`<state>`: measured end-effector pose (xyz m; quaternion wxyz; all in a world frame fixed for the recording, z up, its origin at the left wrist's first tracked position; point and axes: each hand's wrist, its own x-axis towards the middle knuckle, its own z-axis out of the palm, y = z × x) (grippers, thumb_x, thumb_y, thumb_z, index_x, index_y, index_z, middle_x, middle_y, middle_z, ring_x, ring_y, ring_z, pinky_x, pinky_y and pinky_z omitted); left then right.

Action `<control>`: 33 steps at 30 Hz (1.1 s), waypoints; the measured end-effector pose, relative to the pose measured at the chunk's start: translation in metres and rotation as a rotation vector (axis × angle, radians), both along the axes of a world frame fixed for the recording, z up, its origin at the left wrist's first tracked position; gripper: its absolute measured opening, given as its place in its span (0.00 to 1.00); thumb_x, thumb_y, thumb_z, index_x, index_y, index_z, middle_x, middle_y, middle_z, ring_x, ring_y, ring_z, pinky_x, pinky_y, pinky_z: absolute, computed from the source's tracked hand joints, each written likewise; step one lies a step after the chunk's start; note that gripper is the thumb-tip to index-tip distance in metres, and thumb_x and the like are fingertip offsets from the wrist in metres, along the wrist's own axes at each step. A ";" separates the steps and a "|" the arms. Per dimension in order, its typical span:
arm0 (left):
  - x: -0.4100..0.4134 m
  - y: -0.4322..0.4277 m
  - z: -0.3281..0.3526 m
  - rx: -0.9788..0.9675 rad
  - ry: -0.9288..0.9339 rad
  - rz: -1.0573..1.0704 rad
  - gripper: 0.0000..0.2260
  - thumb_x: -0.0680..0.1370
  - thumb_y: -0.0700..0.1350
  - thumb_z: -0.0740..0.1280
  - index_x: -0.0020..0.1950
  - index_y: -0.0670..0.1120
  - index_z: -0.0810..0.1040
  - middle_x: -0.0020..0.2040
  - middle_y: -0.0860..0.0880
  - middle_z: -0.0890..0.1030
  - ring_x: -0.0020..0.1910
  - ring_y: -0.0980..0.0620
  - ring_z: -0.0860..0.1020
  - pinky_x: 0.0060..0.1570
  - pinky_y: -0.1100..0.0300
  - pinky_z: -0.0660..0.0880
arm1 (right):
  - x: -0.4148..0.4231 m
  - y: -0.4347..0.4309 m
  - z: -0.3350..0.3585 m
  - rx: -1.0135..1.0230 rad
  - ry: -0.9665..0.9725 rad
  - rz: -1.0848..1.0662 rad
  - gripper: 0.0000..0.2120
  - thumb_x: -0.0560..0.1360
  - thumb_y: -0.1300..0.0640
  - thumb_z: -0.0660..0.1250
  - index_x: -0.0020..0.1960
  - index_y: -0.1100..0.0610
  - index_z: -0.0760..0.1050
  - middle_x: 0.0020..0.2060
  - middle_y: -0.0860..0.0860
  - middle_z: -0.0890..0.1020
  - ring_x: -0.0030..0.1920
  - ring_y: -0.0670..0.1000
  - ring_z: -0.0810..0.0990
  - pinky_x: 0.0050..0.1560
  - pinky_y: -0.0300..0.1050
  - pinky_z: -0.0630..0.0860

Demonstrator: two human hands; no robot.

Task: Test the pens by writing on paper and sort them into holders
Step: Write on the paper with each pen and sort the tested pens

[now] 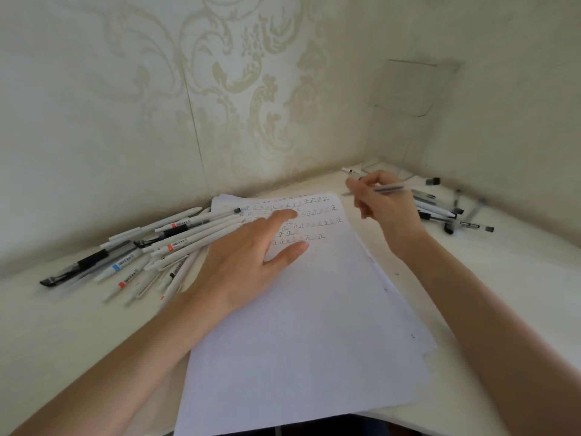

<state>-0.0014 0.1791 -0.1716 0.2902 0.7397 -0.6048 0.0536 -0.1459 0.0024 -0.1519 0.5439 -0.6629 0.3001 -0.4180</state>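
covering much of the table [503,278] lies one paper stack [298,341]; a left heap of pens [176,243], over a dozen, touches it; a right group of pens [440,212] numbers about eight. left hand [245,265] rests flat, fingers straight, on the paper; right hand [383,202] pinches one pen [391,189] above that group.

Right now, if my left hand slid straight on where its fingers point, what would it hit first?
The left hand points up-right across the paper. Past the sheet's far edge, the first thing looks like the white pen by the wall, beside the right hand; depth is unclear.
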 end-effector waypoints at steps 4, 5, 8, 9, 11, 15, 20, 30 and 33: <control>-0.014 -0.021 0.004 0.275 -0.219 -0.154 0.29 0.71 0.72 0.45 0.70 0.65 0.59 0.44 0.55 0.64 0.47 0.55 0.65 0.47 0.59 0.63 | 0.010 0.005 -0.013 -0.087 0.191 -0.026 0.13 0.71 0.63 0.69 0.32 0.56 0.68 0.22 0.48 0.73 0.25 0.45 0.68 0.31 0.40 0.65; -0.019 -0.026 0.002 0.327 -0.244 -0.170 0.27 0.73 0.70 0.46 0.70 0.66 0.59 0.46 0.54 0.64 0.46 0.55 0.63 0.50 0.59 0.62 | 0.012 0.008 -0.014 -0.108 0.221 -0.035 0.14 0.70 0.64 0.67 0.30 0.55 0.66 0.22 0.49 0.72 0.24 0.45 0.67 0.30 0.38 0.64; -0.029 -0.032 -0.006 0.342 -0.244 -0.173 0.25 0.75 0.67 0.48 0.70 0.65 0.60 0.47 0.53 0.63 0.46 0.56 0.61 0.51 0.59 0.62 | 0.016 0.014 -0.019 -0.154 0.263 -0.049 0.16 0.68 0.66 0.66 0.28 0.55 0.63 0.21 0.51 0.71 0.23 0.45 0.68 0.28 0.39 0.65; -0.029 -0.032 -0.008 0.324 -0.244 -0.170 0.25 0.75 0.67 0.47 0.71 0.64 0.60 0.47 0.53 0.63 0.46 0.56 0.61 0.50 0.59 0.62 | 0.017 0.014 -0.019 -0.157 0.267 -0.048 0.16 0.68 0.66 0.65 0.28 0.55 0.62 0.21 0.50 0.71 0.23 0.45 0.68 0.28 0.39 0.65; -0.029 -0.031 -0.010 0.307 -0.238 -0.167 0.25 0.75 0.67 0.47 0.71 0.64 0.59 0.47 0.53 0.63 0.46 0.56 0.61 0.48 0.59 0.60 | 0.018 0.012 -0.020 -0.170 0.286 -0.045 0.15 0.68 0.65 0.65 0.29 0.56 0.63 0.21 0.50 0.71 0.22 0.44 0.68 0.27 0.38 0.65; -0.030 -0.031 -0.010 0.310 -0.237 -0.143 0.25 0.75 0.67 0.47 0.71 0.65 0.59 0.47 0.54 0.63 0.47 0.56 0.61 0.48 0.59 0.60 | 0.018 0.011 -0.020 -0.182 0.310 -0.053 0.10 0.69 0.64 0.65 0.32 0.58 0.65 0.26 0.56 0.70 0.25 0.46 0.67 0.29 0.40 0.64; -0.030 -0.031 -0.009 0.319 -0.213 -0.145 0.25 0.74 0.67 0.47 0.70 0.65 0.59 0.48 0.54 0.63 0.47 0.56 0.61 0.49 0.59 0.62 | 0.020 0.014 -0.020 -0.222 0.317 -0.032 0.15 0.71 0.67 0.63 0.31 0.57 0.60 0.19 0.43 0.64 0.21 0.41 0.63 0.22 0.30 0.58; -0.031 -0.032 -0.009 0.313 -0.205 -0.141 0.25 0.74 0.67 0.48 0.70 0.65 0.60 0.47 0.54 0.63 0.47 0.56 0.61 0.49 0.59 0.63 | 0.020 0.013 -0.020 -0.245 0.331 -0.045 0.17 0.70 0.66 0.63 0.30 0.55 0.58 0.24 0.48 0.62 0.22 0.42 0.61 0.22 0.32 0.58; -0.030 -0.031 -0.009 0.312 -0.210 -0.136 0.25 0.74 0.67 0.47 0.70 0.65 0.60 0.47 0.54 0.63 0.47 0.56 0.61 0.49 0.60 0.63 | 0.020 0.012 -0.021 -0.245 0.325 -0.054 0.17 0.70 0.67 0.63 0.29 0.55 0.58 0.21 0.44 0.62 0.22 0.42 0.62 0.22 0.31 0.59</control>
